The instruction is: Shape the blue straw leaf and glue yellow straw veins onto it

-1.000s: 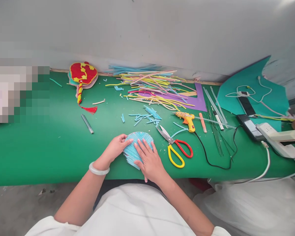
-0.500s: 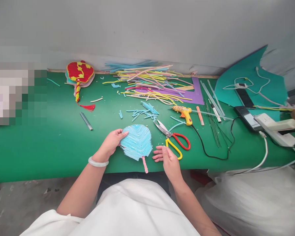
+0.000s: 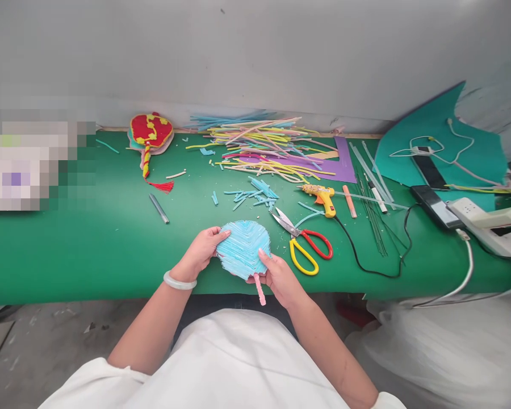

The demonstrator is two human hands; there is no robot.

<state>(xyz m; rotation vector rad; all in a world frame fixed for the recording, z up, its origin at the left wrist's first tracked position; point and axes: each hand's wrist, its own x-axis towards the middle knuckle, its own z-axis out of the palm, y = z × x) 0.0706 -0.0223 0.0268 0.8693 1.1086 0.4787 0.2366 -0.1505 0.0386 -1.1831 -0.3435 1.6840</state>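
Left of our left hand (image 3: 202,250) we could slide across bare green table (image 3: 85,244) — rightward, scissors (image 3: 296,232), then the glue gun (image 3: 324,196) and its cord (image 3: 392,276), block us; ahead lie blue offcuts (image 3: 262,187).

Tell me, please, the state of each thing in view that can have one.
Blue fan: held
Left hand: gripping the fan's left edge
Right hand: gripping its lower right edge
Scissors: blades open
Glue gun: lying down, power unclear
Red fan: lying down
Blue clippings: scattered
Coloured sticks: heaped
Teal sheet: curled

1 teal sheet (image 3: 434,120) (curved upward) stands near 1 white power strip (image 3: 466,208).
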